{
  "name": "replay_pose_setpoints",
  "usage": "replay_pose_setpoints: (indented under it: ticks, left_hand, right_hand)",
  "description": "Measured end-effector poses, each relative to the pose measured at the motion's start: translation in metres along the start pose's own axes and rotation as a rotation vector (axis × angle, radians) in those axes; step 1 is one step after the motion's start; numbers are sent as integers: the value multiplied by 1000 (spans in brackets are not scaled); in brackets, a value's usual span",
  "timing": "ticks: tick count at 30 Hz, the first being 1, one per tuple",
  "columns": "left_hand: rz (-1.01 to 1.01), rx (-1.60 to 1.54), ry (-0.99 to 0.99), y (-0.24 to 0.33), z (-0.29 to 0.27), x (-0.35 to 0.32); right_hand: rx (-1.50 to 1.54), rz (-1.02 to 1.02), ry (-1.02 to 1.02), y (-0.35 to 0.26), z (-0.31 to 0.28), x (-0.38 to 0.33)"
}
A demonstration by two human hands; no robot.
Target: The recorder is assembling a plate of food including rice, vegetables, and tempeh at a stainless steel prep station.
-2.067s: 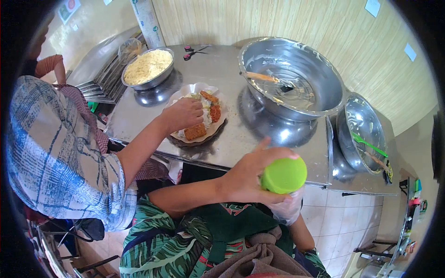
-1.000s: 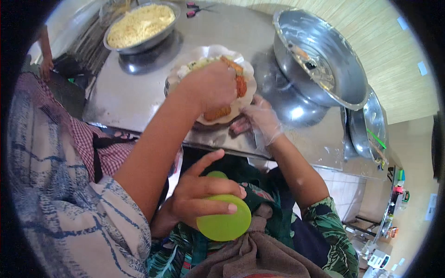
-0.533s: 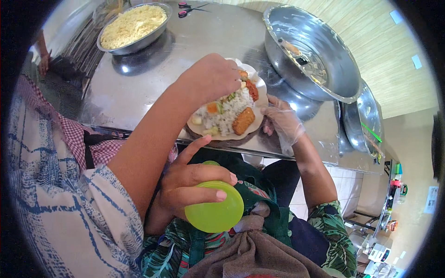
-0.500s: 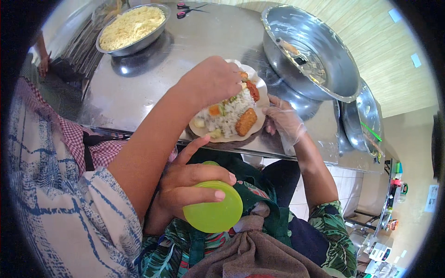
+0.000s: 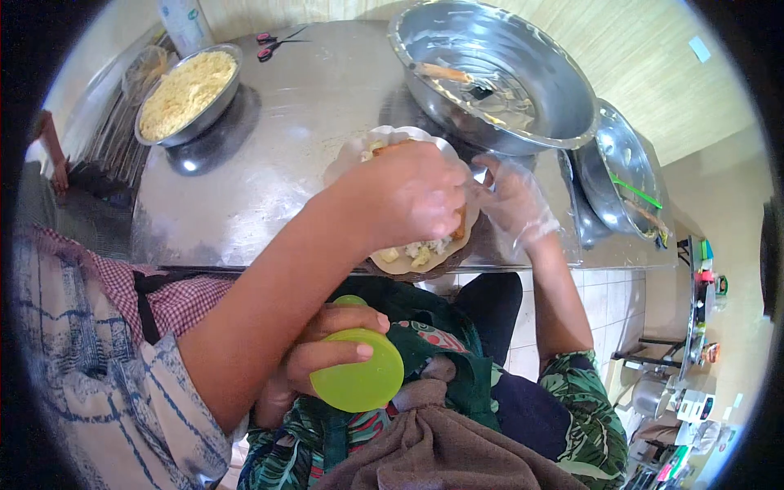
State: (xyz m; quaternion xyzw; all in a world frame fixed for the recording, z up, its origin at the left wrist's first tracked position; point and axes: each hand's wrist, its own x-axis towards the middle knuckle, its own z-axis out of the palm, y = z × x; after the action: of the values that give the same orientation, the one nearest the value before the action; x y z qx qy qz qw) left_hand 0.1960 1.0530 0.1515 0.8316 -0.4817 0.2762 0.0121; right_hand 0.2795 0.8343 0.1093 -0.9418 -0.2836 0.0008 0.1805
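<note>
My left hand (image 5: 327, 347) is wrapped round a round green plastic container (image 5: 359, 374) held low over my lap. Beside the scalloped white plate (image 5: 343, 159), my right hand (image 5: 518, 200) wears a clear plastic glove, its fingers apart near the right rim. White rice (image 5: 425, 249) and pieces of brown fried food show on the plate. A co-worker's bare hand (image 5: 420, 196), from a white-and-blue sleeve (image 5: 155, 408), reaches across my left side and covers most of the food. What that hand holds is hidden.
A large steel basin (image 5: 572, 86) with smears and a wooden-handled tool (image 5: 441, 72) stands behind the plate. Another steel bowl (image 5: 625, 167) holds a green-handled utensil. At the far left are a bowl of yellow crumbs (image 5: 188, 96) and scissors (image 5: 273, 46) on the steel table (image 5: 286, 98).
The co-worker's hand has moved right and down over the plate, hiding more food. My gloved hand's fingers have spread beside the rim. The container stays in my left hand.
</note>
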Motion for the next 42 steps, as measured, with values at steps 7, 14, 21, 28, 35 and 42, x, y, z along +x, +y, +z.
replay_pose_setpoints:
  ticks: [7,14,21,28,35,42]
  left_hand:
    - [-29,-141,106,-1,34,1]
    - [-192,-68,-99,7,37,-11]
    - [-245,-25,-170,13,28,-20]
    - [-171,-74,-76,2,47,-24]
    - [-163,-1,-75,3,47,-31]
    - [-172,31,-53,8,45,-34]
  right_hand:
    - [0,-218,1,-19,3,-35]
    - [-60,-156,-3,-18,-2,-39]
    - [169,-226,277,-18,-27,-23]
    - [5,-508,423,-68,-30,21]
    - [90,-551,-24,-78,-3,78]
    - [283,-507,-248,-58,-13,71]
